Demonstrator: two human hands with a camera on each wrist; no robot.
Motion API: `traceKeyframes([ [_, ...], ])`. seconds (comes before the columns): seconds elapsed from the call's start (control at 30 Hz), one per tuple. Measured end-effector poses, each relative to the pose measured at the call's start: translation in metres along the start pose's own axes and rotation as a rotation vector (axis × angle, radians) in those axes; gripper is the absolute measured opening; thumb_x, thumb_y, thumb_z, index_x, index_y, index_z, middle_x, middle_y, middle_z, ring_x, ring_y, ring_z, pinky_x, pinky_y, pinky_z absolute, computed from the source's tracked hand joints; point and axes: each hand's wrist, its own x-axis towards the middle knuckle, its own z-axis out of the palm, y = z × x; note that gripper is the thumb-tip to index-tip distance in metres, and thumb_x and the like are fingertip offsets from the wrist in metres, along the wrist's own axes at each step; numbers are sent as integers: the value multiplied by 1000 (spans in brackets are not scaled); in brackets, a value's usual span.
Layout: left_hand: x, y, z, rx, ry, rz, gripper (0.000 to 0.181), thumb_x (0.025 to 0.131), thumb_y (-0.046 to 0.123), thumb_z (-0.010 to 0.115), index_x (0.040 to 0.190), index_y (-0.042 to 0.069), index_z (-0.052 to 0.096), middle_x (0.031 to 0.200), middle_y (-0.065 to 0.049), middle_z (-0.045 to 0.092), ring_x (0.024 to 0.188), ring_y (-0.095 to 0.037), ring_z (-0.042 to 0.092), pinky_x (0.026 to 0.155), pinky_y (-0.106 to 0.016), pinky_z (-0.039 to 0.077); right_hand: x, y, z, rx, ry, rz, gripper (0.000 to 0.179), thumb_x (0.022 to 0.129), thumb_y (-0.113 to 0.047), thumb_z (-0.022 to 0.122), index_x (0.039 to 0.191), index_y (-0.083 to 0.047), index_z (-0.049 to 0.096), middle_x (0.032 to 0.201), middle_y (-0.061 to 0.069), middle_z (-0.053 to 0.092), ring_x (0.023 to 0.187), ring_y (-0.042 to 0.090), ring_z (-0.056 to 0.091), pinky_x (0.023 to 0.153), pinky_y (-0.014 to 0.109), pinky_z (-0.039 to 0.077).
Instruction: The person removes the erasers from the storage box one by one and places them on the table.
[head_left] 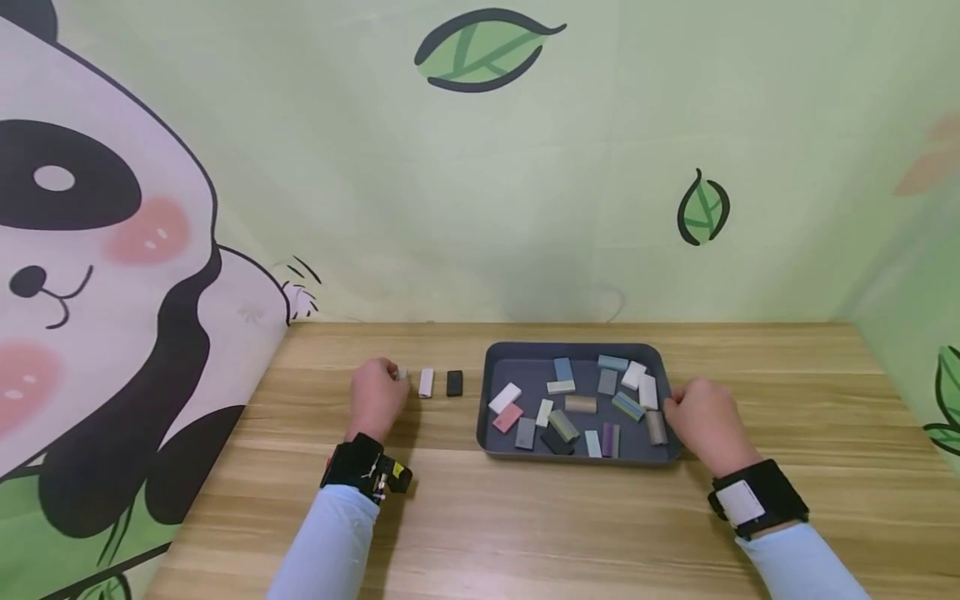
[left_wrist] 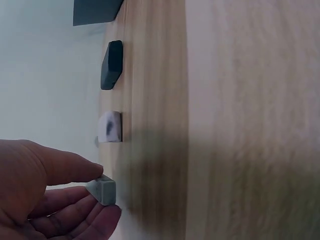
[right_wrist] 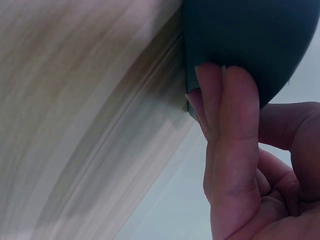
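Note:
My left hand (head_left: 374, 395) pinches a small pale grey-green eraser (left_wrist: 106, 191) between thumb and fingers, low over the left part of the table. To its right on the wood stand a white eraser (head_left: 426, 383), smudged dark on one end in the left wrist view, and a black eraser (head_left: 454, 383). A dark grey tray (head_left: 573, 459) holds several loose erasers in white, blue, pink, grey, black and striped colours. At the tray's right wall, my right hand (head_left: 708, 421) grips the edge, fingers (right_wrist: 239, 105) flat on the outside and thumb partly hidden behind the wall.
The wooden table (head_left: 450, 533) ends at the back against a light green wall cloth (head_left: 360, 167) printed with leaves. A large panda drawing (head_left: 97, 250) covers the left side. Bands with devices sit on both wrists.

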Motion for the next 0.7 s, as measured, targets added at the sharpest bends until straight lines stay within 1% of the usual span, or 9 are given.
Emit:
traceKeyframes([
  [0.17, -1, -1, 1, 19, -6, -6, 24, 78, 12, 64, 96, -3, 66, 90, -14, 66, 82, -26, 59, 70, -35, 48, 0, -2, -1, 13, -25, 31, 25, 86, -11, 57, 67, -1, 69, 52, 1, 53, 45, 13, 48, 42, 26, 37],
  [0.37, 0, 1, 1, 19, -32, -32, 26, 78, 13, 64, 100, -3, 66, 93, -15, 65, 82, -26, 59, 69, -34, 49, -1, -3, -2, 24, -47, 59, 24, 87, -12, 56, 74, 2, 70, 56, 4, 56, 47, 14, 51, 42, 26, 39],
  [0.57, 3, -3, 7, 30, -26, -41, 26, 78, 14, 64, 100, -2, 66, 93, -14, 65, 83, -26, 58, 69, -35, 49, -2, -4, -3, 31, -54, 63, 24, 87, -12, 56, 73, 1, 70, 55, 3, 55, 46, 14, 50, 42, 25, 38],
  [0.7, 4, -5, 9, 33, -14, -34, 26, 78, 14, 64, 99, -1, 66, 93, -14, 66, 83, -25, 59, 69, -35, 49, -2, -5, -4, 37, -58, 68, 24, 88, -12, 56, 73, 1, 70, 55, 3, 55, 47, 14, 50, 42, 25, 38],
])
